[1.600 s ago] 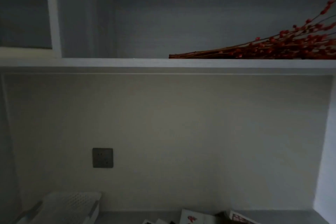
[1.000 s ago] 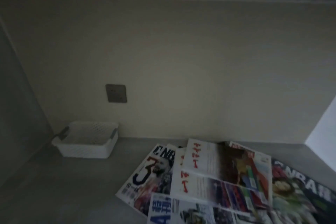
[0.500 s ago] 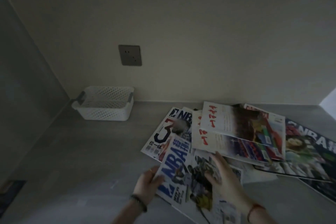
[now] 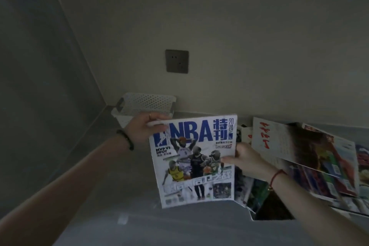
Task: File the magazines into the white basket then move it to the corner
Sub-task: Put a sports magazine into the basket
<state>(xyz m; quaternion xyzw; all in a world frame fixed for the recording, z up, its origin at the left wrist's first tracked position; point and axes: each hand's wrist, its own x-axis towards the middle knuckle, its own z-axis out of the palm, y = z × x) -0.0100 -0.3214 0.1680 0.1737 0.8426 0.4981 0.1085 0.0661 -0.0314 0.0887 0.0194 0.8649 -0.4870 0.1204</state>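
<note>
- The left hand (image 4: 142, 129) pinches the NBA magazine (image 4: 192, 166) at a top corner; the right hand (image 4: 248, 161) grips its side edge.
- Light, glossy and floppy, it is probably best supported at both edges.

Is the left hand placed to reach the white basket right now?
Probably yes: the basket sits just beyond the left hand with nothing between, though that hand grips the magazine.

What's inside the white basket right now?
Of the white basket only the perforated far wall shows, nothing standing above the rim. Its floor is hidden, partly by the left hand and the NBA magazine it holds.
</note>
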